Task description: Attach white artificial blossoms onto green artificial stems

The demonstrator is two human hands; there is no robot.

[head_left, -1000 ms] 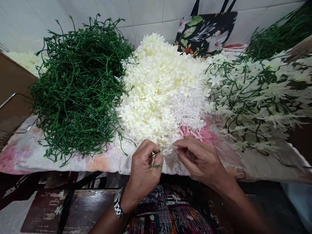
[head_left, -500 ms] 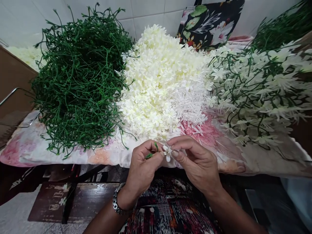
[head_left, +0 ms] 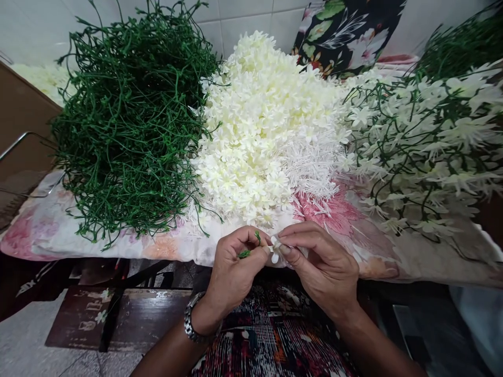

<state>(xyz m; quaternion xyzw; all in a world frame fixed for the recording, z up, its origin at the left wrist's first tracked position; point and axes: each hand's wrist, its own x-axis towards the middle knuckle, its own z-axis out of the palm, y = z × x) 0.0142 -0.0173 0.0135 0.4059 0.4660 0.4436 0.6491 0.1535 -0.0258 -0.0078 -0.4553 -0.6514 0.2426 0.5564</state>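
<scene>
My left hand (head_left: 236, 267), with a metal watch at the wrist, is closed round a thin green stem (head_left: 244, 253). Its tips poke out between the fingers. My right hand (head_left: 320, 262) pinches a small white flower (head_left: 274, 251) and holds it against the stem's end, fingertips of both hands touching. Both hands hover at the near edge of a floral cloth (head_left: 165, 246). Just beyond them lies a big heap of loose white flowers (head_left: 267, 125). To its left rises a pile of bare green stems (head_left: 129, 120).
Finished stems with white flowers (head_left: 424, 141) lie at the right on the cloth. A dark floral bag (head_left: 346, 31) leans on the tiled wall behind. A brown board (head_left: 19, 125) stands at the far left. A dark wooden bench (head_left: 126, 324) sits below, and my patterned lap.
My right hand picked a white flower from the heap's edge and brought it to the stem in my left hand. The view tilted slightly downward.
</scene>
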